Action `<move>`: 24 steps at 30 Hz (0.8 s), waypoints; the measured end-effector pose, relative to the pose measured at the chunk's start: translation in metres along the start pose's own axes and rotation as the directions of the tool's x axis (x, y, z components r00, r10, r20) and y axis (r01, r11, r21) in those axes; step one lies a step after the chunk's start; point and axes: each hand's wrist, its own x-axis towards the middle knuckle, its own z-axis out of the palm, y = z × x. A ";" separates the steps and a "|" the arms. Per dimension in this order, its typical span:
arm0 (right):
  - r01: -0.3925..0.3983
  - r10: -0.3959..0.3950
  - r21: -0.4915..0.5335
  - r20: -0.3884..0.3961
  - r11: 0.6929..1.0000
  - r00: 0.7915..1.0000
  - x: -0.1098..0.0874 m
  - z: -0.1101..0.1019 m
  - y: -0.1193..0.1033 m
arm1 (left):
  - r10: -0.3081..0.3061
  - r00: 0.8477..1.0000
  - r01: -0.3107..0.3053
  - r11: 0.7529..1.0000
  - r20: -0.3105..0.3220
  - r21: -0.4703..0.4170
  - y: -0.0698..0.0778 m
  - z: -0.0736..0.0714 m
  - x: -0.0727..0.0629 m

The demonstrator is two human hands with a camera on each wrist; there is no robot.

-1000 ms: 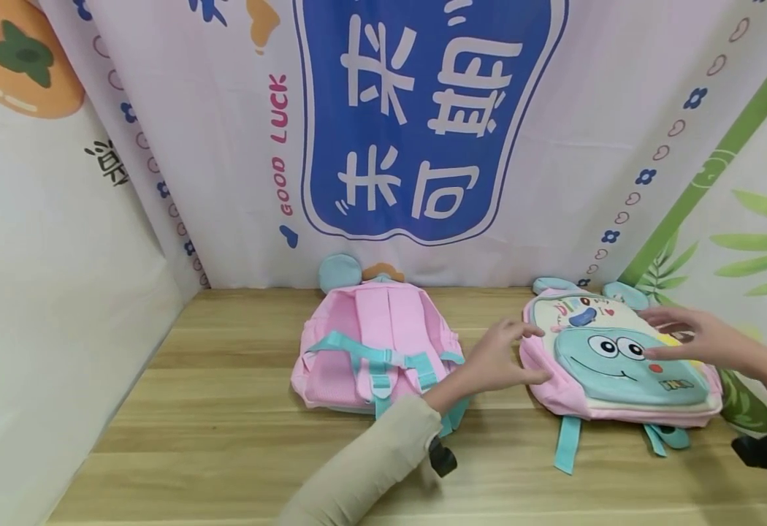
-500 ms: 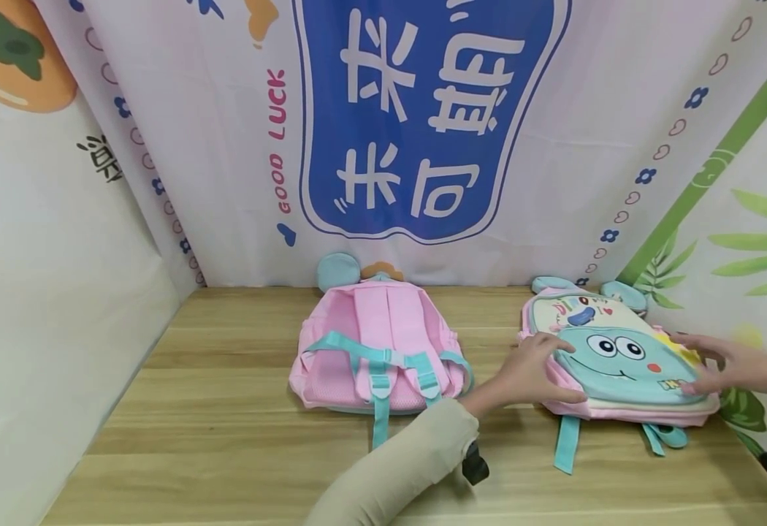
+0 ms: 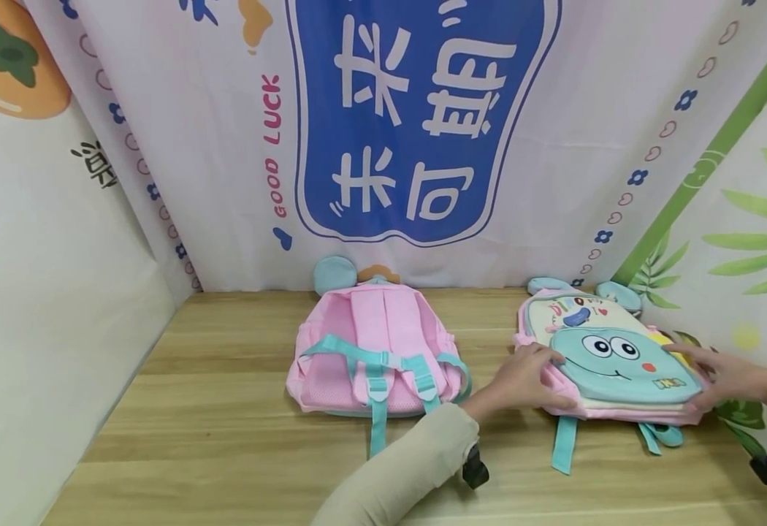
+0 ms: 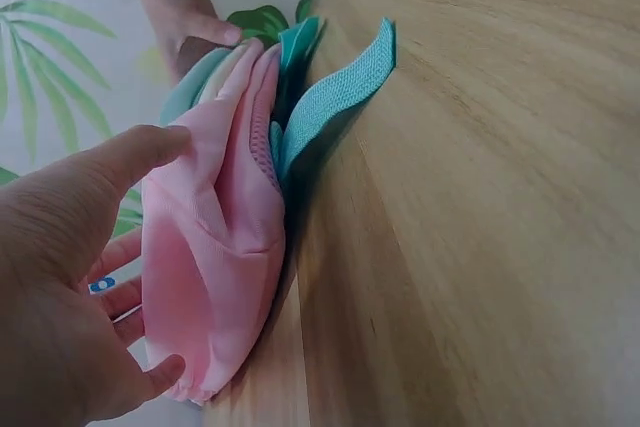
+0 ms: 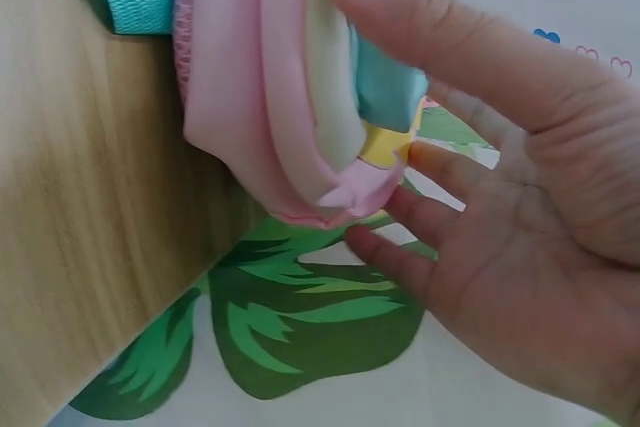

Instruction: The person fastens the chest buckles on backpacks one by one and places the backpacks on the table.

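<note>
A child's backpack [image 3: 603, 380] with a teal smiling face, cream panel and pink sides lies front up at the right of the table. My left hand [image 3: 529, 381] is at its left side; in the left wrist view the thumb [image 4: 155, 150] touches the pink side fabric [image 4: 215, 247], with the other fingers spread along it. At the opposite side is my right hand [image 3: 728, 381]. In the right wrist view its thumb [image 5: 430, 22] reaches over the backpack's front, and its fingers are spread beside the yellow and pink edge. Teal straps [image 3: 564, 444] stick out at the bottom.
A second pink backpack [image 3: 386, 314] lies with its shoulder straps up, left of my left forearm. Printed cloth [image 3: 554, 183] hangs behind the wooden table [image 3: 226, 438], with a white wall at left and leaf-patterned cloth [image 3: 758, 241] at right.
My left hand has moved right to the backpack's left side. My right hand has come down to its right side. The backpack has stayed in place.
</note>
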 end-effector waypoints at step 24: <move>0.104 -0.097 0.057 -0.103 0.993 0.990 0.012 0.022 -0.016 | -0.109 0.990 0.118 0.987 -0.086 0.105 -0.005 -0.018 -0.017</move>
